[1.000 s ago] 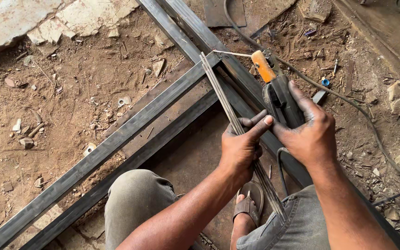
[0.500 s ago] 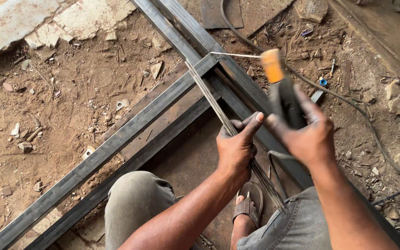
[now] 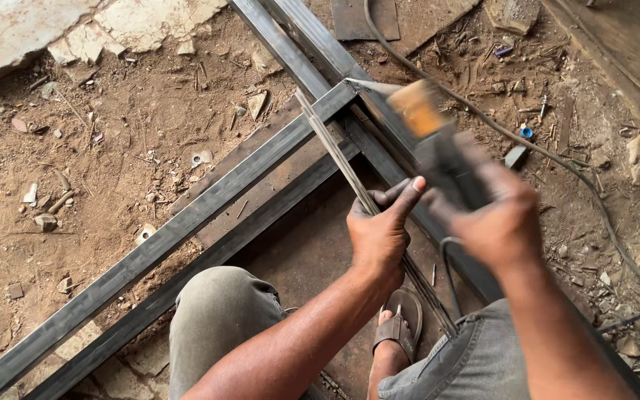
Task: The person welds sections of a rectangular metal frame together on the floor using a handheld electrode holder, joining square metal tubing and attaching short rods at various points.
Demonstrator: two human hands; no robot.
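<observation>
Down on the dirt floor, the left hand [image 3: 383, 237] is closed around a thin bundle of grey metal welding rods [image 3: 342, 163], with the fingers wrapped and the index finger stretched out toward the other hand. The bundle runs diagonally from near the person's sandal [image 3: 401, 322] up to the corner of the frame. The right hand [image 3: 501, 222] is blurred, but it grips tight the dark handle of a welding electrode holder with an orange head [image 3: 427, 130]. One thin rod sticks out from the orange head, and its tip is at the joint of the dark steel square-tube frame [image 3: 209, 211], where the long diagonal tubes meet the crossing tube. A black cable [image 3: 483, 122] lies curved on the ground to the right of the holder. The person's knees in grey trousers [image 3: 220, 318] are at the bottom, each side of the left forearm. Small stones and metal scraps lie scattered on the brown soil [image 3: 98, 185].
</observation>
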